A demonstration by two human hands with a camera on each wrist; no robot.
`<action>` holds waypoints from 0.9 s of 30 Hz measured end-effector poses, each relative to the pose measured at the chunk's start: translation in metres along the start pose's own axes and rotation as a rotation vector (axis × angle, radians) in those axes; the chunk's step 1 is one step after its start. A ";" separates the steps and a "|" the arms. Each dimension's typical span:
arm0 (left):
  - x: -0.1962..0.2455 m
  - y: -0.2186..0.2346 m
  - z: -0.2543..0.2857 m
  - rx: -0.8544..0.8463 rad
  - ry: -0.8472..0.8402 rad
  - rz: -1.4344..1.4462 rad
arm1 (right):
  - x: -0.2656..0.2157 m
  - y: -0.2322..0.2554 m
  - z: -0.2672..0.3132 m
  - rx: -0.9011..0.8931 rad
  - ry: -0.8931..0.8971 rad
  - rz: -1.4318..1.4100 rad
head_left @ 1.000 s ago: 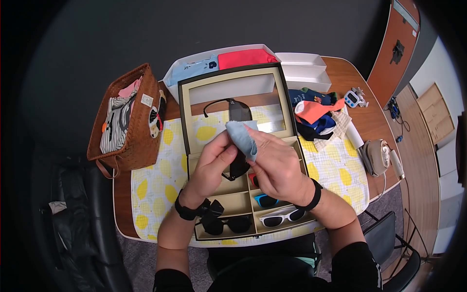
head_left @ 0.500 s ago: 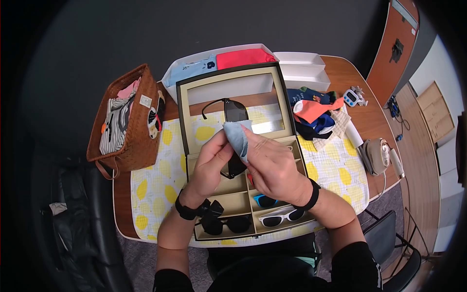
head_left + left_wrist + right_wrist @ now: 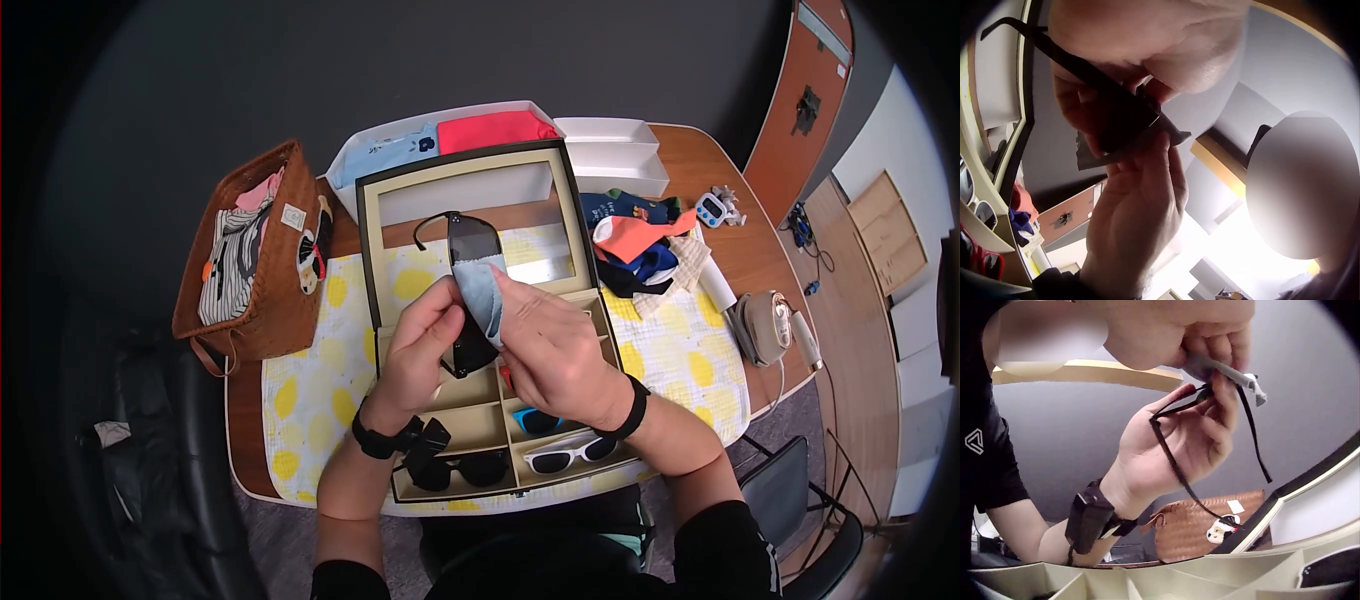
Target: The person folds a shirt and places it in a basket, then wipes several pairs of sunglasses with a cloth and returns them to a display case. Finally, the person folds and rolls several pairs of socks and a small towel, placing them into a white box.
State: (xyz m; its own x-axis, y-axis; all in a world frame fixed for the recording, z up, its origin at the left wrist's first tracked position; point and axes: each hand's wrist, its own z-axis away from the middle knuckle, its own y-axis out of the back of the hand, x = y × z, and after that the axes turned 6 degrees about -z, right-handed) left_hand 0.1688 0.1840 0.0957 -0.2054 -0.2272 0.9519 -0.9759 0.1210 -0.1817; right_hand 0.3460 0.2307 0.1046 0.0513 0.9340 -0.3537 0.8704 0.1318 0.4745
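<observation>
Both hands meet over an open sunglasses case (image 3: 372, 235). My left hand (image 3: 418, 345) holds a pair of black sunglasses (image 3: 475, 238) by the middle of its frame, one lens up and the other down. A light blue lens cloth (image 3: 480, 292) is folded over the frame and part of the upper lens. My right hand (image 3: 555, 340) pinches the cloth against the sunglasses, thumb and fingers on either side. In the right wrist view both temples (image 3: 1172, 464) stand unfolded, and the cloth (image 3: 1257, 395) pokes out past the fingers.
Black sunglasses (image 3: 485, 468), white sunglasses (image 3: 573, 456) and blue sunglasses (image 3: 537, 420) lie in the case's compartments. A wicker basket of clothes (image 3: 275, 310) stands left. White boxes (image 3: 640, 180) are behind, and a sock pile (image 3: 640, 240) and a timer (image 3: 710, 208) lie right.
The cloth has slid down along the lens, baring more of its upper part. Hands and sunglasses have shifted slightly left, and the head view has tilted a little. Both grips stay the same.
</observation>
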 end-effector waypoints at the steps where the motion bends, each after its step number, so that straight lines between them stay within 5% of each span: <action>1: -0.003 0.006 0.001 -0.002 -0.001 -0.001 | -0.001 0.001 -0.002 0.000 0.008 -0.001; 8: -0.005 0.010 0.003 -0.161 0.045 -0.012 | 0.009 0.001 -0.001 0.079 -0.179 -0.052; 12: -0.010 0.012 0.000 -0.023 -0.052 -0.090 | 0.007 -0.001 0.000 0.038 -0.072 -0.053; 19: 0.002 0.002 -0.001 -0.058 0.031 -0.001 | 0.001 0.000 -0.001 0.031 -0.002 -0.018; 22: -0.004 0.013 -0.001 -0.248 0.085 -0.140 | 0.006 0.001 0.001 0.061 -0.038 0.021; 27: -0.003 0.012 0.000 -0.309 0.128 -0.139 | 0.017 0.004 -0.002 0.108 -0.059 0.006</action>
State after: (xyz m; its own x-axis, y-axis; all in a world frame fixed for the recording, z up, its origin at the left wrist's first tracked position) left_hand 0.1577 0.1865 0.0905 -0.0425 -0.1416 0.9890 -0.9212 0.3887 0.0161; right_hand 0.3489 0.2475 0.1022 0.0826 0.9128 -0.3999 0.9176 0.0869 0.3879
